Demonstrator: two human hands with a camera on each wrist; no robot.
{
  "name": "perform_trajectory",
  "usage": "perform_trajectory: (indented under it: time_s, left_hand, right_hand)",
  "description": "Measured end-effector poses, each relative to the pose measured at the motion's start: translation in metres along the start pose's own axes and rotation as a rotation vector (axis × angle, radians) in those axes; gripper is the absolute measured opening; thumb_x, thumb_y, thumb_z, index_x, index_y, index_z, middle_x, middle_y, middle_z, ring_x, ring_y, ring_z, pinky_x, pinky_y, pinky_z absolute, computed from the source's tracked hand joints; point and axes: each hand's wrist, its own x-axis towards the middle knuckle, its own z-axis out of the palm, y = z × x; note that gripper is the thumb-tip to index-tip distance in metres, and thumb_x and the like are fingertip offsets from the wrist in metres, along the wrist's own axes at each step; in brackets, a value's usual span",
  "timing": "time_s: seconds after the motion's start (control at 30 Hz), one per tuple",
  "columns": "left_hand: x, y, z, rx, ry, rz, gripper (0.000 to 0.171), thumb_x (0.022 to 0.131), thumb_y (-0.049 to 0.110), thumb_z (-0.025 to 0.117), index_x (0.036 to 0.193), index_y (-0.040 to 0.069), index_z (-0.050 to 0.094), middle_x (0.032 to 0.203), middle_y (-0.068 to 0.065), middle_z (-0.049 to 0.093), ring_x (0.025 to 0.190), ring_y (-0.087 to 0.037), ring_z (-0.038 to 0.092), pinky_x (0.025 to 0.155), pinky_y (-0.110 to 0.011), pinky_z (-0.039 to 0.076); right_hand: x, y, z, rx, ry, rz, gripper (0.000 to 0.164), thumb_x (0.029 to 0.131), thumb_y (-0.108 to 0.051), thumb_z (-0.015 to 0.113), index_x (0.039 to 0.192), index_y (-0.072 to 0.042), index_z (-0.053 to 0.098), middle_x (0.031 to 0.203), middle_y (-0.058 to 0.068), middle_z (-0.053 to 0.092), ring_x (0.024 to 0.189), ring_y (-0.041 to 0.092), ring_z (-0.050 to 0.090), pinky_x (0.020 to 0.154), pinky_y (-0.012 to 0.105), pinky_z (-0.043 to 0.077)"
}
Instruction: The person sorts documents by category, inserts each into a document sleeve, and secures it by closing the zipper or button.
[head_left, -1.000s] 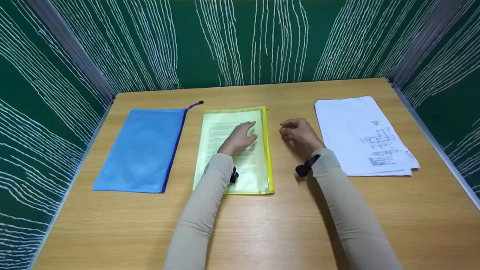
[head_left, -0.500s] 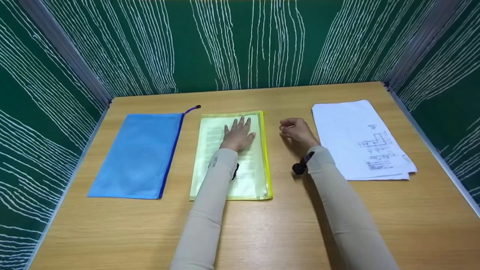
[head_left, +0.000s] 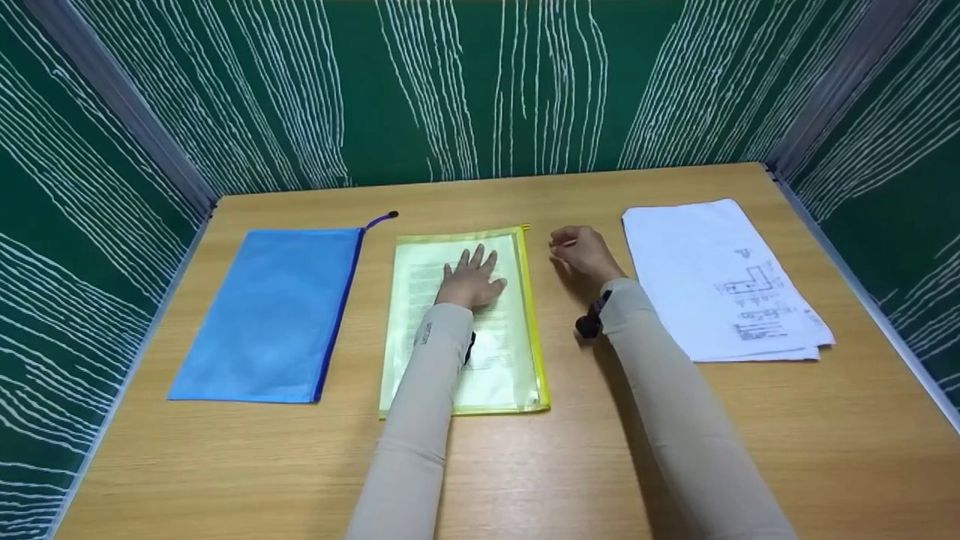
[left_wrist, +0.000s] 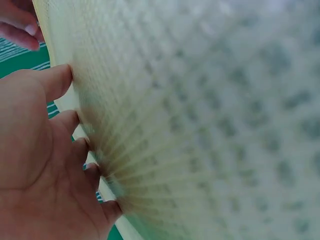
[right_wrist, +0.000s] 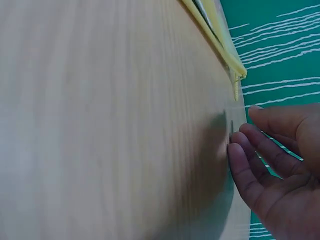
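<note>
A yellow-edged clear zipper pouch [head_left: 499, 375] with printed sheets inside lies flat in the middle of the table. My left hand [head_left: 469, 285] rests on it with fingers spread; the left wrist view shows the fingertips [left_wrist: 62, 80] touching its mesh surface. To the right of the pouch's far corner is my right hand [head_left: 586, 251], just above the wood and apart from the pouch. Its fingers are loosely bent and hold nothing. In the right wrist view, the yellow zipper end [right_wrist: 236, 70] lies beyond the thumb, with a gap between them.
A blue zipper pouch [head_left: 266, 315] lies on the left, its purple pull tab [head_left: 381, 220] pointing away. On the right is a stack of white paper [head_left: 682, 285] with a drawing on the top sheet. Green walls with white lines [head_left: 487, 90] border the wooden table [head_left: 525, 472].
My left hand has spread flat onto the yellow pouch, which has slid slightly toward me. My right hand has shifted a little left, nearer the pouch's far corner.
</note>
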Motion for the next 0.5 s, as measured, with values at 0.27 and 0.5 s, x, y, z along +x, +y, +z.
perform_trajectory:
  time_s: [0.27, 0.5]
  left_hand:
    - [-0.007, 0.002, 0.002, -0.019, -0.011, -0.018, 0.065, 0.102, 0.048, 0.035, 0.156, 0.025, 0.008, 0.163, 0.000, -0.006, 0.150, -0.024, -0.008, 0.120, -0.052, -0.002]
    - [-0.004, 0.000, 0.002, -0.007, -0.013, -0.021, 0.065, 0.101, 0.050, 0.035, 0.156, 0.027, 0.007, 0.163, 0.001, -0.006, 0.150, -0.023, -0.008, 0.120, -0.053, -0.002]
  right_hand:
    - [0.017, -0.013, 0.010, -0.077, -0.016, -0.069, 0.039, 0.096, -0.004, 0.053, 0.135, -0.006, 0.054, 0.135, 0.012, 0.055, 0.120, 0.025, 0.054, 0.105, 0.041, 0.044]
    - [0.028, -0.024, 0.021, -0.281, 0.015, -0.274, 0.038, 0.093, 0.005, 0.053, 0.130, 0.001, 0.058, 0.133, 0.020, 0.057, 0.122, 0.033, 0.055, 0.102, 0.044, 0.046]
